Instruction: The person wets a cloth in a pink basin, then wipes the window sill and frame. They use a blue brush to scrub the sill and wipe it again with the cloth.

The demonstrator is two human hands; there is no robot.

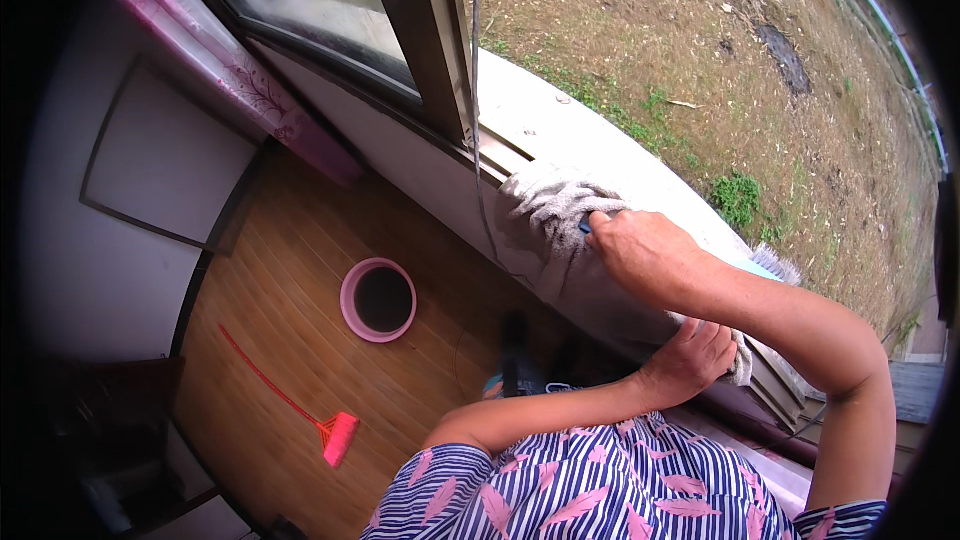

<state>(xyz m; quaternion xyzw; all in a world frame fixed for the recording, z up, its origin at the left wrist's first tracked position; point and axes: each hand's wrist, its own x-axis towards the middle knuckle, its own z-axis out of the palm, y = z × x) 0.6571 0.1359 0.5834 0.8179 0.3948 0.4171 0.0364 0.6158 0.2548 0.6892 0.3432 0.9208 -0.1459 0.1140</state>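
Observation:
A wet grey cloth [559, 202] lies bunched over the window track and drapes down the inner wall. My right hand [641, 251] is closed at the cloth around a small blue tool [585, 226], of which only a short piece shows; its kind cannot be told. Nearer to my body, my left hand [694, 360] grips a light cloth end [741, 364] at the sill's inner edge. Behind my right forearm, a light blue brush with grey bristles [778, 264] rests on the white outer sill [525, 101], partly hidden.
A sliding window sash [409, 22] stands at upper left, with a dark cable [475, 52] hanging beside it. A pink basin of dark water [348, 300] and a red broom [341, 439] are on the wood floor. A pink curtain [262, 90] hangs left; outside lies dry ground.

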